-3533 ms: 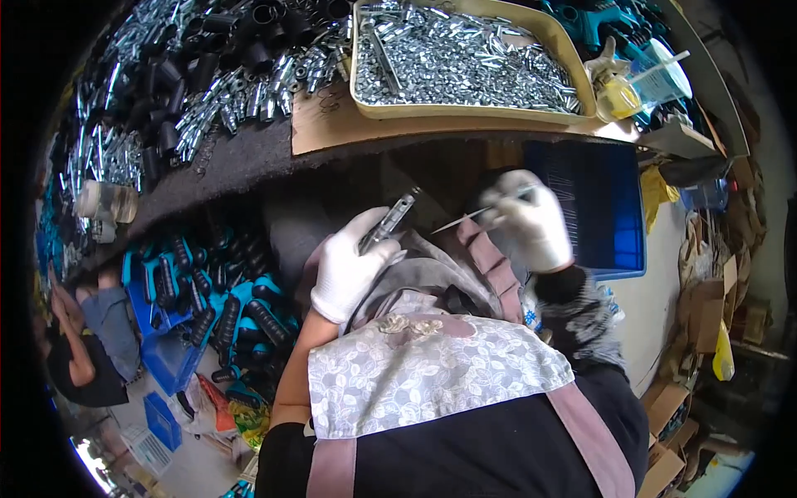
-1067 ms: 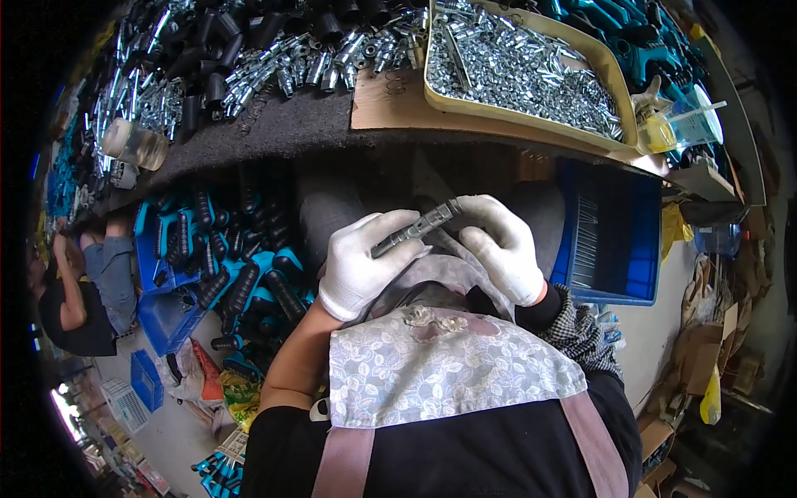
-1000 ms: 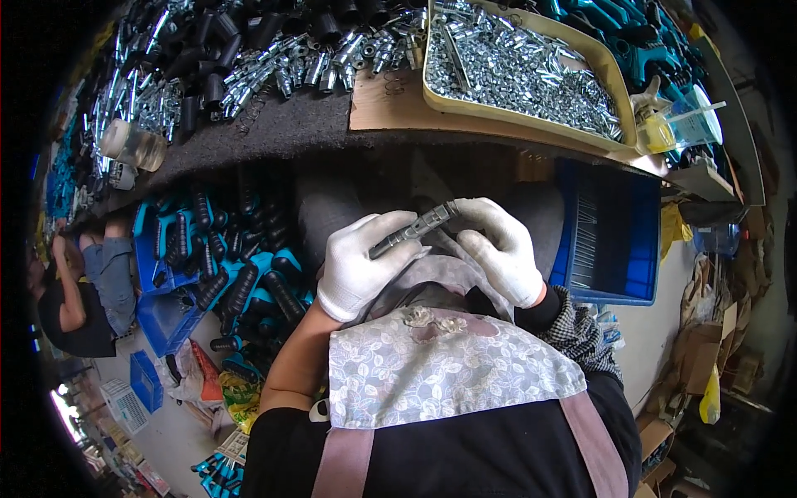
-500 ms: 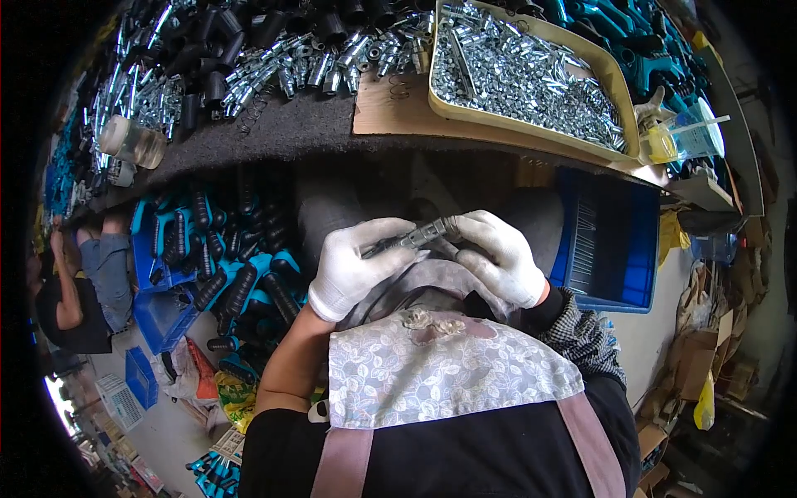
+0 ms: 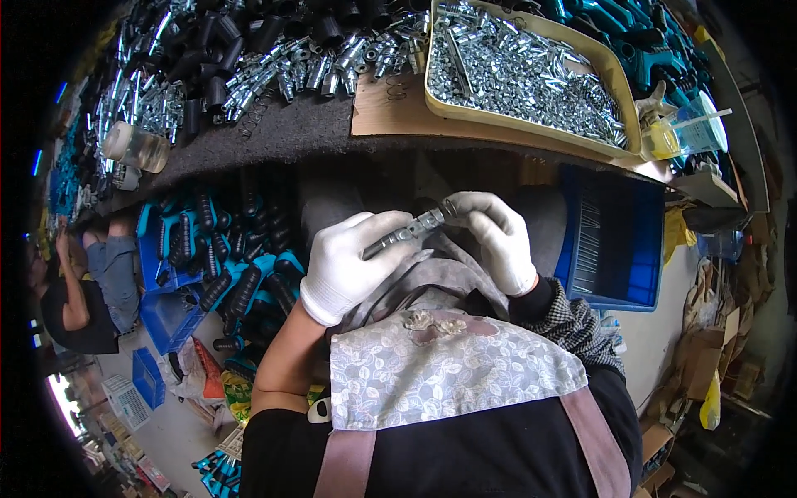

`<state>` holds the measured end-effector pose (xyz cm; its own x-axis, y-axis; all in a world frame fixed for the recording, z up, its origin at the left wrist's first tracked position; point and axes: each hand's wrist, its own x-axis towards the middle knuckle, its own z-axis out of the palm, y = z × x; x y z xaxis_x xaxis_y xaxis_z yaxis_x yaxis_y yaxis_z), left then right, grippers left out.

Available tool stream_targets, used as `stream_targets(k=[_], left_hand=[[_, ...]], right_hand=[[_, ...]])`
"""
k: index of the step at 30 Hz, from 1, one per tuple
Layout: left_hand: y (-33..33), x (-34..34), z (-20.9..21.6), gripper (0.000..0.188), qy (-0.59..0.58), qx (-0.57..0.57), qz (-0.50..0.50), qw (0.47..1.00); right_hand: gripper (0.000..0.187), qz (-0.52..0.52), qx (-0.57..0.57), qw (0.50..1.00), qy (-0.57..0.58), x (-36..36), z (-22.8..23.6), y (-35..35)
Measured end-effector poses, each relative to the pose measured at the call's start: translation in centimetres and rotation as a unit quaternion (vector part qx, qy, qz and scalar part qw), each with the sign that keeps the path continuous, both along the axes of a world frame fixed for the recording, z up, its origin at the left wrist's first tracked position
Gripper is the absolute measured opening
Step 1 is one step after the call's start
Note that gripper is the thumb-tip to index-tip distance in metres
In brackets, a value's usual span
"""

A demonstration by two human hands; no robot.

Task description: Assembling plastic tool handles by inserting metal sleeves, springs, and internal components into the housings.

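Observation:
Over my lap, my left hand (image 5: 353,259), in a white glove, is closed around a grey metal shaft (image 5: 407,232) with holes in its side. The shaft slants up to the right out of the fingers. At its far end, my right hand (image 5: 496,236), also gloved, pinches a small coil spring (image 5: 451,207) between thumb and fingers. Whether the spring touches the shaft's tip is hard to make out. My palms hide part of the shaft's lower end.
On the bench ahead stand a tray (image 5: 531,123) of small metal parts and heaps of metal shafts (image 5: 274,70). Teal-and-black tool housings (image 5: 241,286) pile up at my left. A blue crate (image 5: 618,286) sits at right. Another person (image 5: 79,290) works at far left.
My right hand has drawn back a little from the shaft and turned, its fingers now higher. The coil spring at the shaft's end shows more plainly. My left hand keeps its hold.

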<state>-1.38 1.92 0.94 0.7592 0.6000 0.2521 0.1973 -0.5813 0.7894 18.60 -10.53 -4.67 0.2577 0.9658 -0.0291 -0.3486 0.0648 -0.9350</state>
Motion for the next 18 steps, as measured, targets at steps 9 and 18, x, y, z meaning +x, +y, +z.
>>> stream_targets(k=[9, 18], left_hand=[[-0.7, 0.5, 0.8, 0.026, 0.077, 0.149, 0.025, 0.986], [-0.8, 1.0, 0.8, 0.026, 0.058, 0.055, 0.024, 0.996]], right_hand=[[0.050, -0.025, 0.011, 0.964, 0.265, -3.0, -1.9, 0.1], [0.040, -0.042, -0.029, 0.998, 0.023, -2.4, -1.0, -0.9]])
